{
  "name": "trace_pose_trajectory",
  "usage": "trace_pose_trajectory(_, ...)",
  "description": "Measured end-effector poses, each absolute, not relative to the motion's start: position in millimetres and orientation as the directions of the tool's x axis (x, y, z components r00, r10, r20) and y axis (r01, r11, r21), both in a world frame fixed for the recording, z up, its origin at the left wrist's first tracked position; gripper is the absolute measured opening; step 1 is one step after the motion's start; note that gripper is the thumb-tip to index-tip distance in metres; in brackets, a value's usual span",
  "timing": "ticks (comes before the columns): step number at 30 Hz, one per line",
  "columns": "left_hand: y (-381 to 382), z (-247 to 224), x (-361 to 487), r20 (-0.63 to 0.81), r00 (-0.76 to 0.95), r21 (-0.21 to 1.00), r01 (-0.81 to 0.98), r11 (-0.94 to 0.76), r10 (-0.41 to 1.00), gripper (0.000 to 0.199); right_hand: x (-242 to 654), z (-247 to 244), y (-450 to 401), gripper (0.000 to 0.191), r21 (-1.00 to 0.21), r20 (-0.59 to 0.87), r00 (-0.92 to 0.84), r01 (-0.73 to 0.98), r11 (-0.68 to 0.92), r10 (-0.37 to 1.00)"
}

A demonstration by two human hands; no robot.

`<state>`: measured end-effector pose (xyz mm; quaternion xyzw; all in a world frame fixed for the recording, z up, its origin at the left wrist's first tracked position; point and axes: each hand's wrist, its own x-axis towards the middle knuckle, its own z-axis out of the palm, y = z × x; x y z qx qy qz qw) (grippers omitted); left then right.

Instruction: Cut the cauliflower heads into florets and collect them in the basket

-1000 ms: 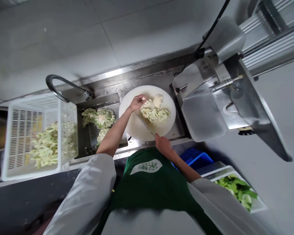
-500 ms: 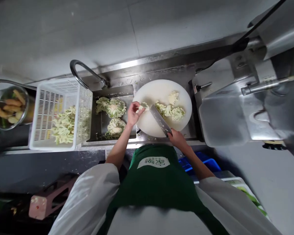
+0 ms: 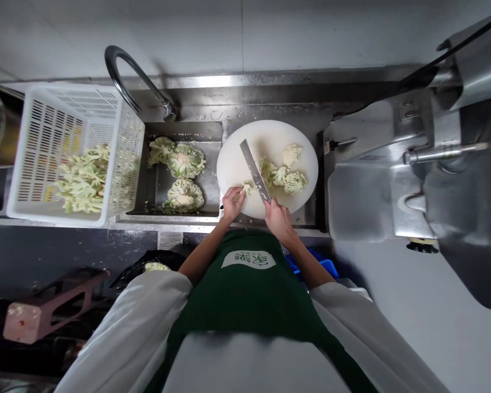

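My right hand (image 3: 277, 219) is closed round the handle of a cleaver (image 3: 254, 170), whose blade slants up and left over the round white cutting board (image 3: 233, 150). At the board's lower left edge, my left hand (image 3: 232, 203) pinches a small cauliflower floret (image 3: 247, 189), just left of the blade. Several larger cauliflower pieces (image 3: 294, 183) lie on the board to the right of the cleaver, one of them apart and higher up. Part of the pieces nearest the blade is hidden behind it.
Left of the board, a sink (image 3: 157, 191) holds large cauliflower chunks (image 3: 184, 195) under a curved faucet (image 3: 141, 76). A white perforated basket (image 3: 125, 164) with cut cauliflower (image 3: 84, 180) stands farther left. A metal slicing machine (image 3: 360, 196) stands close on the right.
My left hand has moved down with the floret to the board's lower edge. The cleaver has shifted left and stands steeper. The whole view has turned slightly.
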<state>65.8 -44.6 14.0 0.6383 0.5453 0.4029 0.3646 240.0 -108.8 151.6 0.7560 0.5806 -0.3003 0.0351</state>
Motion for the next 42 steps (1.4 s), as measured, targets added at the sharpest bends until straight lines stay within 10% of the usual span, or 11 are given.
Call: trace_pose_trajectory(42, -26, 2, 77, 0.119, 0.105, 0.901, 0.406, -0.152, 0.987, 0.016, 275, 129, -117, 0.036, -0.200, -0.570, 0.111, 0.942, -0.268, 0.814)
